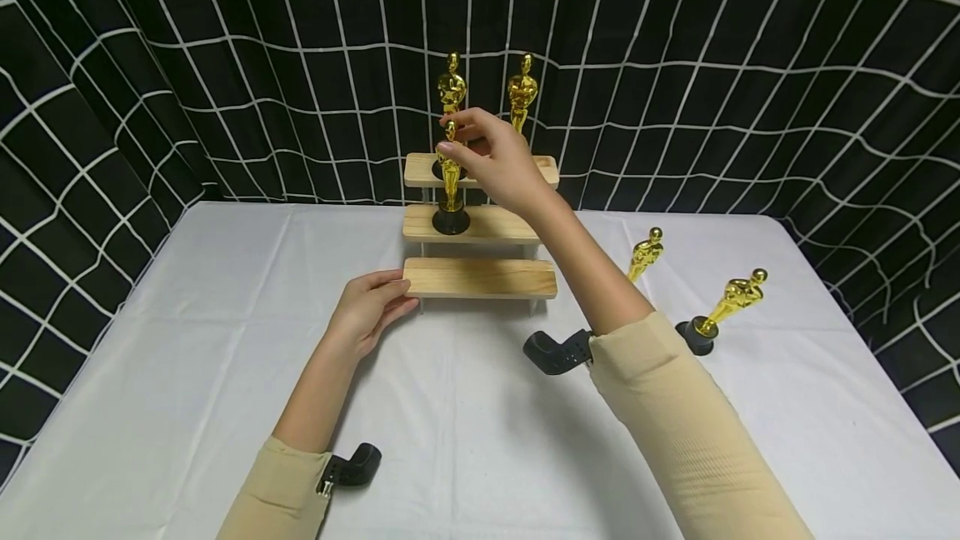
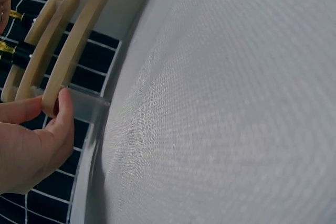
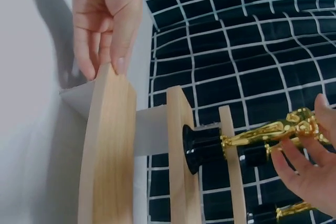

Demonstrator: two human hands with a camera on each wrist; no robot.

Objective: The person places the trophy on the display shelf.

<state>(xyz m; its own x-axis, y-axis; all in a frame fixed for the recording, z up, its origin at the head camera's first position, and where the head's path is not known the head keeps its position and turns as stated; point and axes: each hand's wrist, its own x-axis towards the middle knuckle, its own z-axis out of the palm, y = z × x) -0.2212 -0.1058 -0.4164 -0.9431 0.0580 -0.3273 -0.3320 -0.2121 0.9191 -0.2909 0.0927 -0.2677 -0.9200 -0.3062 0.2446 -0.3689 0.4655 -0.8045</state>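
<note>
My right hand (image 1: pixel 498 157) pinches a gold trophy (image 1: pixel 451 180) by its upper body, its black base (image 1: pixel 451 221) below that hand on the middle step (image 1: pixel 498 225); my left hand (image 1: pixel 369 308) grips the bottom step (image 1: pixel 480 277).

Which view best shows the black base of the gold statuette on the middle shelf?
Right wrist: the black base appears largest, unobstructed on the middle shelf. Head shows it smaller, from above; left wrist, dark near the left edge.
</note>
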